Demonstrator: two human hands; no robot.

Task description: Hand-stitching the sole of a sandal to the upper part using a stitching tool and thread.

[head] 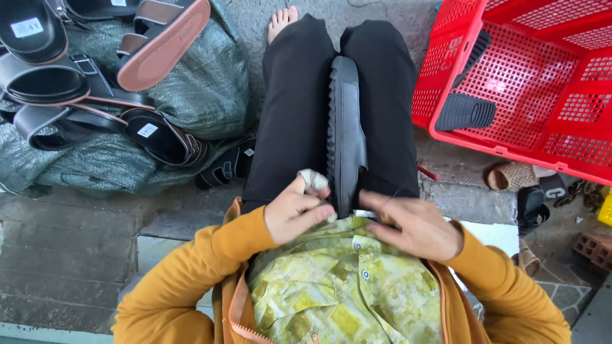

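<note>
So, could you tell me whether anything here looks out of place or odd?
One small thing: a finger of the left hand is wrapped in white cloth or tape. A lone black sole lies in the red basket, away from the sandal pile.

The lap (pixel 299 95) in black trousers carries a black sandal (pixel 347 134) on its edge, just ahead of the grip. The concrete floor (pixel 465 172) bears a red basket (pixel 529 83) off to the right and a grey-green sack (pixel 204 83) piled with sandals (pixel 76 83) to the left.
</note>
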